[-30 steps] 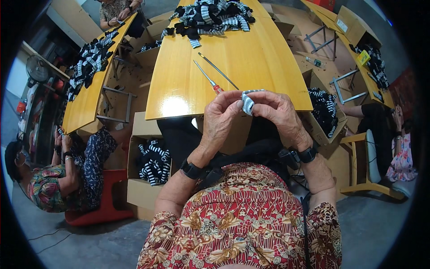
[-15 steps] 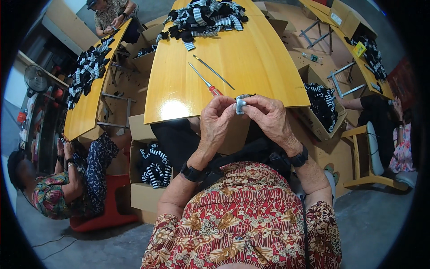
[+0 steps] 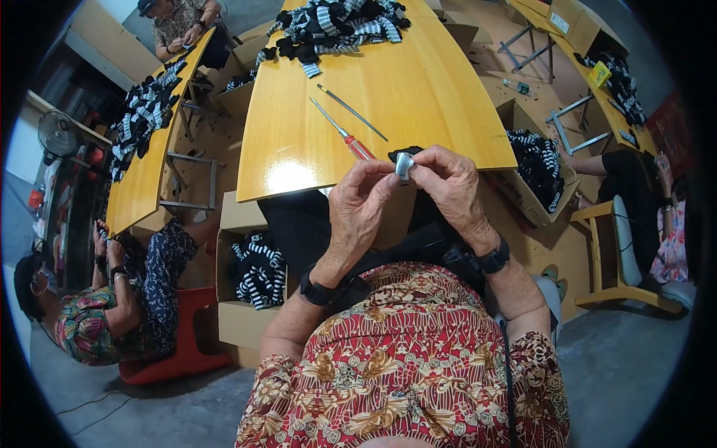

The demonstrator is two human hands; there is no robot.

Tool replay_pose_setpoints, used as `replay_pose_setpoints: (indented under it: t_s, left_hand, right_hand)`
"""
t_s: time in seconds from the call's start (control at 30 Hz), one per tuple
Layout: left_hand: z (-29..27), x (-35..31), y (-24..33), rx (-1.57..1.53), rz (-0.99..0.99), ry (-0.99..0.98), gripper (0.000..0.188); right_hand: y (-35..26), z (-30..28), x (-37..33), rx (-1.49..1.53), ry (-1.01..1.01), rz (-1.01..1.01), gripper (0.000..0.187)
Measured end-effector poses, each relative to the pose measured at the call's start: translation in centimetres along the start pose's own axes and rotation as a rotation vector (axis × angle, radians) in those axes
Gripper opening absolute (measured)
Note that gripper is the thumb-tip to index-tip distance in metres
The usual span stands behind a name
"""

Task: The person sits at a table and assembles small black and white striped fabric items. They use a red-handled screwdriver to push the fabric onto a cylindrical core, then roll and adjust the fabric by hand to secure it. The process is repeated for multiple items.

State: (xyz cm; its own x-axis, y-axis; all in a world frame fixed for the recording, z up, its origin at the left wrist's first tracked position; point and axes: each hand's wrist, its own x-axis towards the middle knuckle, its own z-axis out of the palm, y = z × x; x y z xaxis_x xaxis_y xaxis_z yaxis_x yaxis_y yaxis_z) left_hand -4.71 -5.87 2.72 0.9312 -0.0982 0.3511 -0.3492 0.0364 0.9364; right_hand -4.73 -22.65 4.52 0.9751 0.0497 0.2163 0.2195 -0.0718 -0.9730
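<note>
Between both sets of fingertips is a small knit piece (image 3: 404, 164), grey-white striped with a black part sticking out behind. My left hand (image 3: 357, 205) pinches its left side with thumb and index finger. On the other side, my right hand (image 3: 450, 187) grips it the same way. The piece is too small and covered to tell its exact kind. Just beyond my hands, on the yellow wooden table (image 3: 426, 97), lies a screwdriver (image 3: 349, 139) with a red handle. A thin dark rod (image 3: 352, 112) rests beside it. Farther back is a heap of black-and-grey striped knit pieces (image 3: 340, 30).
Cardboard boxes of striped knitwear stand at my left (image 3: 243, 328) and right (image 3: 549, 213). At left, a person (image 3: 97, 321) sits on a red chair (image 3: 179, 343) by another table (image 3: 134, 201); another person (image 3: 183, 26) works beyond. A wooden chair (image 3: 597, 254) stands right.
The knit piece has turned slightly between my fingers, and more of its black part shows. My hands stay close together, both still pinching it. The view has shifted a little.
</note>
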Motion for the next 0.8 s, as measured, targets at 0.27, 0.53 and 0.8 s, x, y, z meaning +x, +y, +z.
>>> replay_pose_setpoints:
  t_s: [0.27, 0.53, 0.8]
  left_hand:
    - [-0.5, -0.4, 0.9, 0.133, 0.068, -0.017, 0.015]
    - [-1.0, 0.0, 1.6, 0.116, -0.069, -0.061, 0.015]
    - [-2.4, 1.0, 0.0, 0.010, -0.152, -0.081, 0.017]
  right_hand:
    - [-0.5, 0.4, -0.4, -0.011, -0.049, -0.058, 0.007]
    - [-1.6, 1.7, -0.9, -0.201, -0.063, -0.158, 0.004]
    - [-0.2, 2.5, -0.5, -0.184, -0.037, -0.230, 0.002]
